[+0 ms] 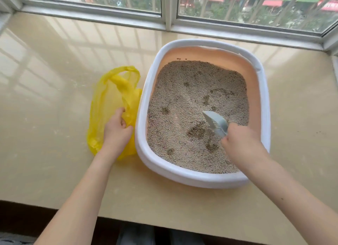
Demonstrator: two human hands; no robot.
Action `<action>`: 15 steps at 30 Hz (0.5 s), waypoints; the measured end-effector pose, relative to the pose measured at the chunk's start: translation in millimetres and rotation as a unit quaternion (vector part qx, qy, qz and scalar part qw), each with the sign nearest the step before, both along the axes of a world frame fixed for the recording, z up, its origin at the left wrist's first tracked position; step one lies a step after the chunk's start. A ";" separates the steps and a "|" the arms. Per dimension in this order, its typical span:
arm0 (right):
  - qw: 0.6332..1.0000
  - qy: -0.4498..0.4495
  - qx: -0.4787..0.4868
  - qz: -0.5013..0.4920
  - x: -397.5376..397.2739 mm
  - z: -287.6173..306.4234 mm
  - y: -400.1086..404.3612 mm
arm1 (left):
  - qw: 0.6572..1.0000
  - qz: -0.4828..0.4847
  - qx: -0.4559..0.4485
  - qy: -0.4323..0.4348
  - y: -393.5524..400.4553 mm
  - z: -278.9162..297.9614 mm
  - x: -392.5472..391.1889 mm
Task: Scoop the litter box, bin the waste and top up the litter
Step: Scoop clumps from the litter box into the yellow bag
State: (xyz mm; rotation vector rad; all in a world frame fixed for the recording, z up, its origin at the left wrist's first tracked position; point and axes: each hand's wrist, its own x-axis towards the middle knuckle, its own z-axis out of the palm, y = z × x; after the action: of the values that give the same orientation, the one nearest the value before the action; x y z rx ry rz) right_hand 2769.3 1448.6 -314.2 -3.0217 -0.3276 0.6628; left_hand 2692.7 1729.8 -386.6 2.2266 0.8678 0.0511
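Note:
A litter box (pixel 140 116) with a white rim and peach inner wall sits on a beige stone sill. It holds grey-beige litter (pixel 184 91) with several darker clumps, the largest one (pixel 196 132) near the front middle. My right hand (pixel 241 144) grips a pale grey slotted scoop (pixel 215 122) whose blade rests on the litter just right of that clump. A crumpled yellow plastic bag (pixel 109 98) lies on the sill against the box's left side. My left hand (pixel 117 131) is closed on the bag's edge beside the rim.
The beige sill (pixel 54 70) stretches left and right of the box. A window frame (pixel 168 23) runs along the back. The sill's front edge (pixel 128 221) drops off near my body, with a dark floor below.

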 end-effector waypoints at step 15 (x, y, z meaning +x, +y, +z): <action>0.998 0.038 -0.023 -0.042 20.2 -9.7 -32.3 | 0.993 0.009 -0.111 0.037 4.6 3.6 -7.0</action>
State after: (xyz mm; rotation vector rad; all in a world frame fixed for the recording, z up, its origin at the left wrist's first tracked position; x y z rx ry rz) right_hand 2789.6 1416.2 -324.0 -3.0231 -0.1857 0.7856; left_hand 2685.7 1734.4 -382.9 2.0237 0.8889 -0.1144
